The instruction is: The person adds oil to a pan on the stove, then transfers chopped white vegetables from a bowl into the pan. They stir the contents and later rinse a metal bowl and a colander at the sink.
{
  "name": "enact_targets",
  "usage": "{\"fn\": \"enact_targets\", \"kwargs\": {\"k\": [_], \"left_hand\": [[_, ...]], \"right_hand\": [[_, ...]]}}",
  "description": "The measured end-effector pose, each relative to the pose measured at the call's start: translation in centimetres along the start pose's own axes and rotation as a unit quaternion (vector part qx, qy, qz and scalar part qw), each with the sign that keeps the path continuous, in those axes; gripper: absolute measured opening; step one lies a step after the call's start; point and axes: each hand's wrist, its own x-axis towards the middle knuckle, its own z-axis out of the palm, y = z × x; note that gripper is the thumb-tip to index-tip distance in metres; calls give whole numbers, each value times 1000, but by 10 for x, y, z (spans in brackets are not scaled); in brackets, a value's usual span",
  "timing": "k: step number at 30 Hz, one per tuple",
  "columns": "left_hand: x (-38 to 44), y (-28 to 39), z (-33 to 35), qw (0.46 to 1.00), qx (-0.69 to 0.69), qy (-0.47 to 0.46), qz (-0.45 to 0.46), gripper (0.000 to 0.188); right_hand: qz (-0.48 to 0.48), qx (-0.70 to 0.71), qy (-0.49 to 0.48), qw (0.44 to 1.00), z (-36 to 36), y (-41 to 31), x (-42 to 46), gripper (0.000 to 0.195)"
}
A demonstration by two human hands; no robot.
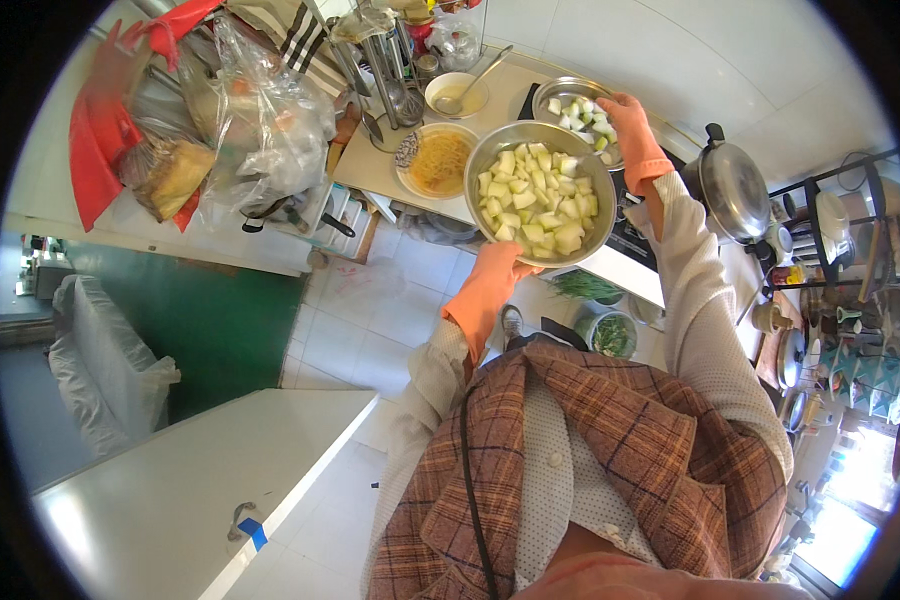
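My left hand [487, 281], in an orange glove, grips the near rim of a large stainless steel bowl [607, 196]. Cut chunks of pale green vegetable [536, 196] fill much of that bowl. In a matching glove, my right hand [634, 135] holds the right rim of a smaller metal bowl [566, 90], its fingertips just inside the edge. More pale chunks [581, 116] with green skin lie in this smaller bowl. The large bowl partly overlaps it from in front, so its near side is hidden.
A plate of yellow shredded food [441, 161] and a cream bowl with a spoon [456, 96] stand left on the counter. A lidded pot [731, 191] is beside the gas stove [634, 236]. Greens sit in a floor basin [607, 334]. An open white door [195, 480] stands lower left.
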Motion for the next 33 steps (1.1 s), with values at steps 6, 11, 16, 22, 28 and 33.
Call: {"fn": "enact_targets", "kwargs": {"k": [6, 11, 16, 22, 28, 33], "left_hand": [[-6, 13, 15, 999, 26, 24, -5, 38], [11, 4, 5, 990, 98, -65, 72, 31], [9, 1, -10, 981, 139, -104, 81, 29], [-3, 0, -14, 986, 130, -83, 60, 36], [-8, -1, -8, 1000, 30, 6, -5, 35], [-11, 1, -7, 1000, 27, -1, 5, 36]], "right_hand": [[-103, -304, -219, 921, 28, -9, -70, 54], [-248, -493, -276, 787, 45, 5, -111, 80], [-124, -398, -416, 808, 62, 14, -138, 104], [-86, -447, -418, 786, 80, 7, -187, 81], [-84, -514, -367, 771, 92, -3, -204, 67], [-67, -467, -307, 826, 93, -5, -191, 58]]}}
